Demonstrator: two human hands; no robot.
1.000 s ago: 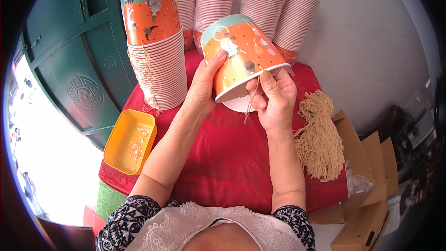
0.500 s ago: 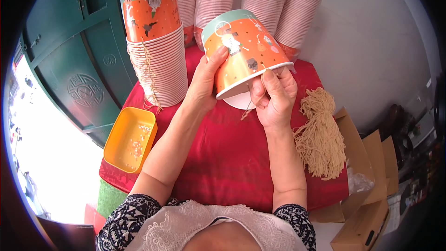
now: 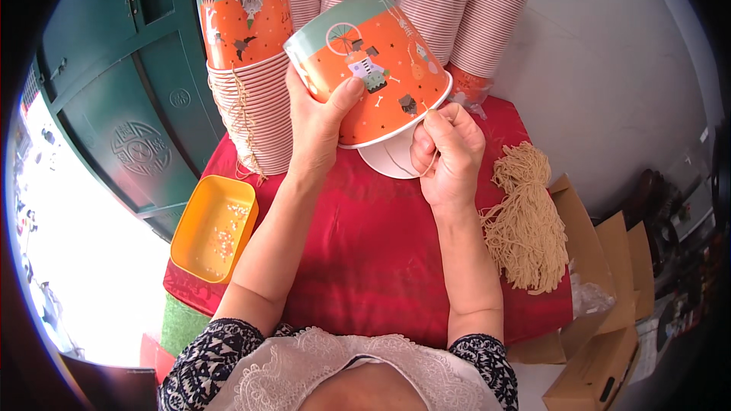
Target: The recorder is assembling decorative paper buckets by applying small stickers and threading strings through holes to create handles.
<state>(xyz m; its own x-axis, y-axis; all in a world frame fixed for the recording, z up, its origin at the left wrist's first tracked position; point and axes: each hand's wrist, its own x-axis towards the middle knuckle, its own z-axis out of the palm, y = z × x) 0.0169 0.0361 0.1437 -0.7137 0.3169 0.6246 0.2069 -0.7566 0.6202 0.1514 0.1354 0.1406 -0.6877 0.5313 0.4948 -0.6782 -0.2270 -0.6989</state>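
An orange-and-green printed paper bucket (image 3: pixel 388 61) is held up tilted, its white rim toward me. My left hand (image 3: pixel 316 118) grips its left side, thumb lying on the printed wall. At the rim on the right, my right hand (image 3: pixel 453 152) is closed in a pinch on a thin beige cord (image 3: pixel 432 166). The cord runs up to the bucket wall just above the rim, and another length hangs below. Under the bucket, a white round piece (image 3: pixel 384 158) is partly hidden.
At the left stands a tall stack of matching buckets (image 3: pixel 251 118) with cords hanging down. More stacks (image 3: pixel 426 11) line the back. A yellow tray (image 3: pixel 202 240) holds small beads. A beige cord bundle (image 3: pixel 525 221) lies right on the red tablecloth (image 3: pixel 358 259), beside cardboard boxes (image 3: pixel 594 365).
My left hand has moved the bucket up and to the left, turning its printed wall more toward me. My right hand has stayed near its place, with the cord now showing below its fingers.
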